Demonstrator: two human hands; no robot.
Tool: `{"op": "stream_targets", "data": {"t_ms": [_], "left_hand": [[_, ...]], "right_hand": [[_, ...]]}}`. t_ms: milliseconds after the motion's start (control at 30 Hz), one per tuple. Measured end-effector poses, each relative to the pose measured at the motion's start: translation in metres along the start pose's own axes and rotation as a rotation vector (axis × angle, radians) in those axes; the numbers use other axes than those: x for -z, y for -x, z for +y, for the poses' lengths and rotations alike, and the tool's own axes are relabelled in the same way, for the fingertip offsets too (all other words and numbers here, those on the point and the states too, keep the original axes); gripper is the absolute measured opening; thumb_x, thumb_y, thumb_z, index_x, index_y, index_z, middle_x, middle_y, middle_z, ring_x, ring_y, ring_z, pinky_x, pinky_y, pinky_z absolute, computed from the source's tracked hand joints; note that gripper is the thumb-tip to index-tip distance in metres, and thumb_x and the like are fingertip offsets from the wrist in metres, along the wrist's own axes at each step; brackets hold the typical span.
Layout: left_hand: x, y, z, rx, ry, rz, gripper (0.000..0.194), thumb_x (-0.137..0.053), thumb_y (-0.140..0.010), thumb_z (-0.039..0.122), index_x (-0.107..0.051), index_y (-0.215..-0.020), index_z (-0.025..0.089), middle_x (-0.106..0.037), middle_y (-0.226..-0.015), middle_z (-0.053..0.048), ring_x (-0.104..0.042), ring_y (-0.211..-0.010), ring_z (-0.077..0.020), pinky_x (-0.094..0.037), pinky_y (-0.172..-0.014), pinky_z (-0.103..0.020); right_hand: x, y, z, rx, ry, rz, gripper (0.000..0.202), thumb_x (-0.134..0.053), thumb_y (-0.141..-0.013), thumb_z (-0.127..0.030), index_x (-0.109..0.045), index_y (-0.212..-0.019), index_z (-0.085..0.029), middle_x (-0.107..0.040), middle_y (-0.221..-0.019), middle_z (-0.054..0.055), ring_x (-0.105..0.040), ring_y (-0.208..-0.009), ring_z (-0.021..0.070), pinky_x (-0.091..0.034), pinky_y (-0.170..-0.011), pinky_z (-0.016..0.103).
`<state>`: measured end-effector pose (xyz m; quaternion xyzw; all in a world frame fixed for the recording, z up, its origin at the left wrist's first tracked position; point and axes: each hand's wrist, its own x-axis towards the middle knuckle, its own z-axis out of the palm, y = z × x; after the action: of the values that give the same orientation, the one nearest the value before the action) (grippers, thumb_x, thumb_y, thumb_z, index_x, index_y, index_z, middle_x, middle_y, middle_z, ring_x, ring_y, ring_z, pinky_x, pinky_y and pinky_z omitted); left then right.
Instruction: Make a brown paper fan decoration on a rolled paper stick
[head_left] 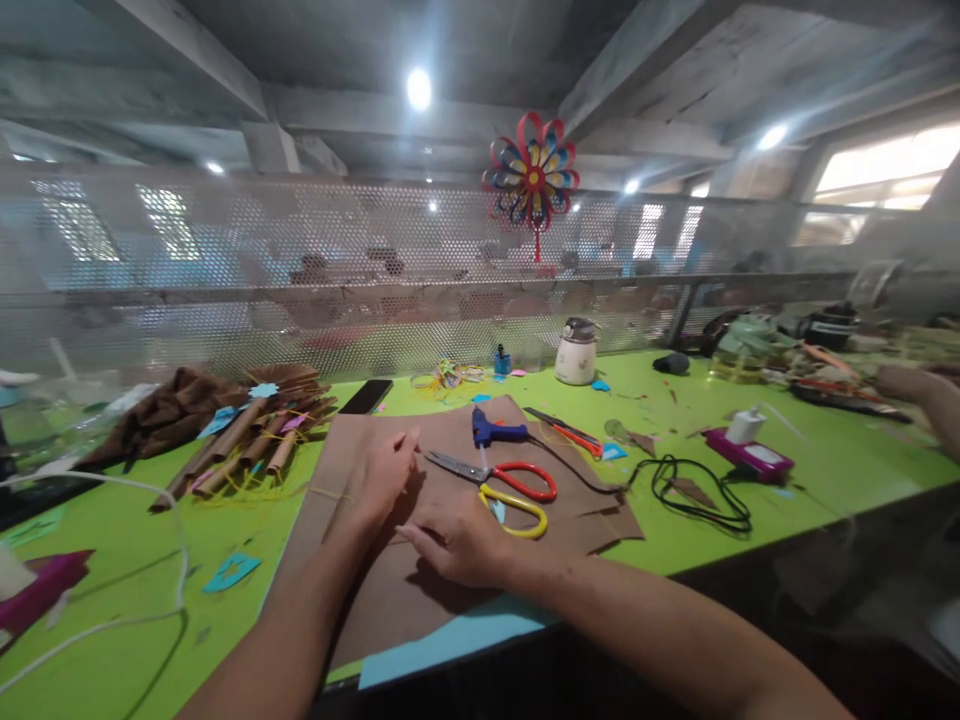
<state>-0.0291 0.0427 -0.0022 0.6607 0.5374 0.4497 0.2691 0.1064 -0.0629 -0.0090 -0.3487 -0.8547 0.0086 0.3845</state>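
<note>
My left hand (384,478) is over the brown paper (330,585), its thumb and fingertips pressed together; anything between them is too small to name. Lower and to the right, my right hand (461,540) rests low on the paper, thumb apart from its bent fingers, with nothing visible in it. Beside the right hand lie large scissors (469,468) with one red and one yellow handle. A blue glue gun (499,431) lies just behind them. Light blue paper (450,640) sticks out under the brown sheet at the front edge.
Brown paper rolls (244,435) and a phone (366,396) are at the left back. Red-handled scissors (574,434), a coiled black cable (701,495) and a purple power strip (750,456) lie rightward. A white jar (576,355) stands behind. Another person's arm (926,395) shows far right.
</note>
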Motion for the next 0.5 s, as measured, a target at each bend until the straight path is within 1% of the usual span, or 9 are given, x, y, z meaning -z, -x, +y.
{"op": "stream_targets", "data": {"t_ms": [133, 200, 267, 333, 400, 433, 500], "left_hand": [[0.002, -0.006, -0.006, 0.083, 0.103, 0.085, 0.037, -0.047, -0.079, 0.054, -0.053, -0.067, 0.019, -0.045, -0.045, 0.005, -0.043, -0.04, -0.0119, -0.03, -0.039, -0.022], [0.002, -0.008, -0.006, 0.109, 0.137, 0.115, 0.037, -0.048, -0.077, 0.054, -0.052, -0.066, 0.019, -0.046, -0.045, 0.004, -0.044, -0.04, -0.0119, -0.031, -0.039, -0.021], [0.003, -0.008, -0.005, 0.105, 0.142, 0.123, 0.038, -0.049, -0.076, 0.055, -0.053, -0.066, 0.019, -0.048, -0.045, 0.004, -0.046, -0.04, -0.0121, -0.032, -0.039, -0.021], [0.003, -0.008, -0.003, 0.092, 0.144, 0.123, 0.038, -0.051, -0.074, 0.055, -0.053, -0.064, 0.019, -0.048, -0.044, 0.004, -0.046, -0.041, -0.0123, -0.035, -0.041, -0.022], [0.003, -0.008, -0.002, 0.095, 0.146, 0.117, 0.037, -0.051, -0.073, 0.054, -0.052, -0.062, 0.019, -0.046, -0.042, 0.004, -0.046, -0.041, -0.0124, -0.035, -0.041, -0.022], [0.003, -0.009, -0.002, 0.104, 0.149, 0.113, 0.037, -0.051, -0.073, 0.054, -0.052, -0.062, 0.019, -0.045, -0.041, 0.004, -0.044, -0.041, -0.0123, -0.033, -0.04, -0.022], [0.001, -0.009, -0.002, 0.127, 0.145, 0.109, 0.037, -0.05, -0.074, 0.055, -0.052, -0.063, 0.02, -0.044, -0.04, 0.004, -0.042, -0.039, -0.012, -0.029, -0.037, -0.021]], "right_hand": [[-0.001, 0.002, -0.002, -0.013, 0.028, 0.014, 0.023, -0.048, -0.093, -0.031, -0.064, -0.083, -0.018, -0.067, -0.076, 0.005, -0.058, -0.069, 0.0147, -0.039, -0.064, 0.025], [0.001, -0.001, -0.003, 0.012, 0.021, 0.022, 0.019, -0.048, -0.092, -0.028, -0.064, -0.092, -0.017, -0.067, -0.083, 0.005, -0.058, -0.075, 0.0152, -0.041, -0.067, 0.025], [0.01, -0.007, -0.006, 0.098, 0.018, 0.011, 0.018, -0.048, -0.09, -0.025, -0.064, -0.095, -0.017, -0.068, -0.087, 0.007, -0.057, -0.081, 0.0167, -0.043, -0.073, 0.027], [0.025, -0.014, -0.011, 0.211, 0.04, -0.033, 0.017, -0.05, -0.087, -0.025, -0.065, -0.091, -0.017, -0.068, -0.085, 0.007, -0.056, -0.084, 0.0189, -0.043, -0.079, 0.032], [0.04, -0.017, -0.024, 0.267, 0.081, -0.094, 0.017, -0.05, -0.086, -0.027, -0.066, -0.084, -0.02, -0.069, -0.081, 0.006, -0.055, -0.082, 0.0205, -0.042, -0.08, 0.037], [0.045, -0.014, -0.033, 0.285, 0.071, -0.132, 0.019, -0.05, -0.087, -0.029, -0.067, -0.084, -0.021, -0.07, -0.084, 0.006, -0.056, -0.084, 0.0206, -0.043, -0.081, 0.037], [0.045, -0.001, -0.057, 0.311, -0.026, -0.243, 0.02, -0.051, -0.089, -0.036, -0.068, -0.095, -0.028, -0.071, -0.094, 0.001, -0.059, -0.094, 0.0168, -0.044, -0.083, 0.031]]}}
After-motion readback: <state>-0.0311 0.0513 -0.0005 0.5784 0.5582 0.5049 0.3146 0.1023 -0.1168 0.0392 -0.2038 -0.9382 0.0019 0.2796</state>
